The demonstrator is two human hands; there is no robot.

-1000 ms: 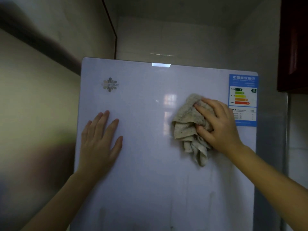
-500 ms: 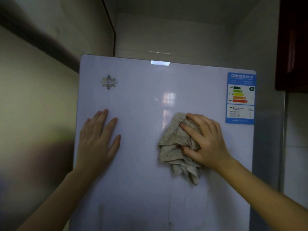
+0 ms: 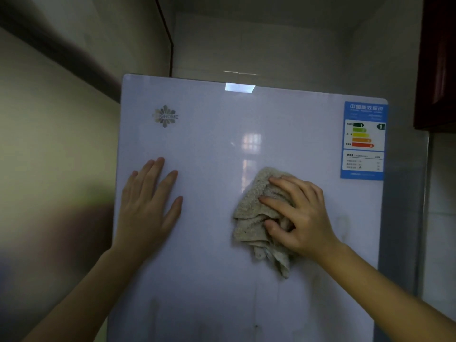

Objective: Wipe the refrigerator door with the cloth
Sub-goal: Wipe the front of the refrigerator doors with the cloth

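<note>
Our right hand [image 3: 303,215] grips the cloth [image 3: 251,218], fingers curled over its bunched top and thumb tucked into the folds, and presses it against the door [image 3: 217,156]. The cloth lies under and to the left of this hand, and a loose end hangs below the hand. Our left hand [image 3: 148,206] rests flat on the door, fingers straight and slightly spread, well apart from the cloth. A logo [image 3: 165,116] sits above the left hand. A label [image 3: 364,140] sits above and to the right of the right hand. A wall [image 3: 49,144] runs left of the left hand.
</note>
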